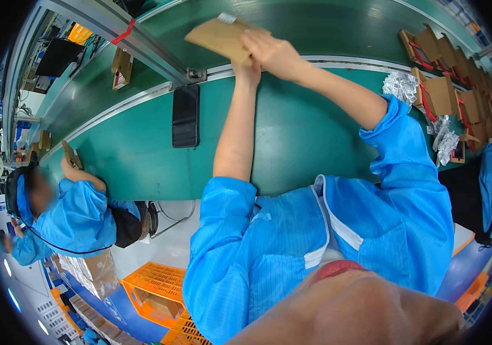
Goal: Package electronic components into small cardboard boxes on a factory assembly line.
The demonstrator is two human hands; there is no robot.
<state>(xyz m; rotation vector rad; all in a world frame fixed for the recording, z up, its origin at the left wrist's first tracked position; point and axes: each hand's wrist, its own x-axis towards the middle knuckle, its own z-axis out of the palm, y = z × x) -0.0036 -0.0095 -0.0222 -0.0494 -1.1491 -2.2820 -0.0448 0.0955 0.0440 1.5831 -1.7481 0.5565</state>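
Note:
Both my arms reach forward over the green conveyor. A flat brown cardboard box with a small pale label on its upper edge is held up in front of me, slightly blurred. My left hand grips it from below near its right end; the box hides most of those fingers. My right hand is closed over the same end, its fingers bent against the cardboard. Left of my left forearm, a black flat rectangular device lies on the green work surface.
Several open cardboard boxes with red strips line the right side, beside crumpled silver wrapping. A metal post rises at the left, near another small box. A co-worker sits at left. Orange crates stand below.

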